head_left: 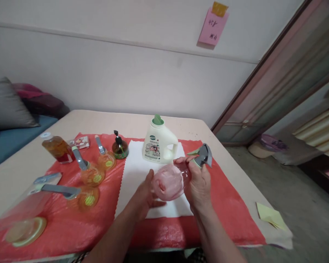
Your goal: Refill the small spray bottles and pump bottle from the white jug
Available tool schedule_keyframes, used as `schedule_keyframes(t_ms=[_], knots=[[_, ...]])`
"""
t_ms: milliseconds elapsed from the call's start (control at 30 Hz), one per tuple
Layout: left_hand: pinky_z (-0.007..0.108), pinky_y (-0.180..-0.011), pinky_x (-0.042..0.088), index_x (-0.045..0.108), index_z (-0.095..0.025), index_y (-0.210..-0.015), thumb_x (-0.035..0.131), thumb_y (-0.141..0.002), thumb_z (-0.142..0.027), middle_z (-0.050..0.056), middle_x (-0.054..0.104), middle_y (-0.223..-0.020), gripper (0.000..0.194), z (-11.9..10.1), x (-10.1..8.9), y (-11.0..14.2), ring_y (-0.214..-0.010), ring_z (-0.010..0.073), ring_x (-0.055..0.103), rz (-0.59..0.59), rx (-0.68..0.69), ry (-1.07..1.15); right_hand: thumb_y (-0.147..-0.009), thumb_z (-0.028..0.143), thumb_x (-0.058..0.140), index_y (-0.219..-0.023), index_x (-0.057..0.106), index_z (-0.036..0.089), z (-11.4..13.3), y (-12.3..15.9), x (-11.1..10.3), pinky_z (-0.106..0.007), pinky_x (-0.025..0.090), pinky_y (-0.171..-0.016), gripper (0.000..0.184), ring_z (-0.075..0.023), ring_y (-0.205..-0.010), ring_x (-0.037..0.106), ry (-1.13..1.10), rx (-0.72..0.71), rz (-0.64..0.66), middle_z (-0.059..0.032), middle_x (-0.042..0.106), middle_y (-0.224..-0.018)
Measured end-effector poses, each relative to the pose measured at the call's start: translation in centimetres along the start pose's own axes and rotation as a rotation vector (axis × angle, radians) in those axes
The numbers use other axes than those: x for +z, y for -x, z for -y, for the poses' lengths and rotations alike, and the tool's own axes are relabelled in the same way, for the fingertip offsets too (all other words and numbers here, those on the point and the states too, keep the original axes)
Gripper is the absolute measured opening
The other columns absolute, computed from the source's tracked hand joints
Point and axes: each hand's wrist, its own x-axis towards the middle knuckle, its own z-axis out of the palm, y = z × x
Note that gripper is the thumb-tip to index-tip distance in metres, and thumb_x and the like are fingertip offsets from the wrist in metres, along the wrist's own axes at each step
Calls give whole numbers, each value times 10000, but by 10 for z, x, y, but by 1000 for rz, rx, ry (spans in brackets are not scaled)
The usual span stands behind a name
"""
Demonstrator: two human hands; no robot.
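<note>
I hold a clear pink spray bottle (168,182) on its side over a white cloth (134,171). My left hand (146,193) cups the bottle's base with curled fingers. My right hand (199,180) wraps round the bottle's neck, just below its grey and green trigger head (203,155). A cream detergent jug (159,144) with a green cap stands right behind the bottle.
The table carries a red mat (230,212). On its left lie several orange spray bottles (91,175), an amber bottle (57,148), a dark pump bottle (120,146) and a large clear bottle (22,219). Yellow paper (270,215) lies at the right corner. Pillows (5,106) at far left.
</note>
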Motion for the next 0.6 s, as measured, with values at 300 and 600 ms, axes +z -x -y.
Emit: schedule_keyframes(t_ms=[300, 600], knots=[[356, -941, 531, 432, -285, -1357, 865, -651, -411, 88, 541, -1379, 837, 29, 24, 2, -1180, 250, 585, 34, 602, -94, -799, 387, 663, -815, 632, 227, 6, -6, 1, -358, 495, -845, 164, -193, -880, 673, -214, 148, -143, -22, 760, -878], [307, -673, 574, 520, -170, -1316, 481, -798, -817, 170, 674, -1192, 829, 13, 17, 3, -841, 223, 716, 181, -89, 138, -816, 371, 671, -834, 623, 251, 8, -6, -7, -340, 477, -844, 130, -179, -830, 647, -165, 90, -13, 14, 735, -836]])
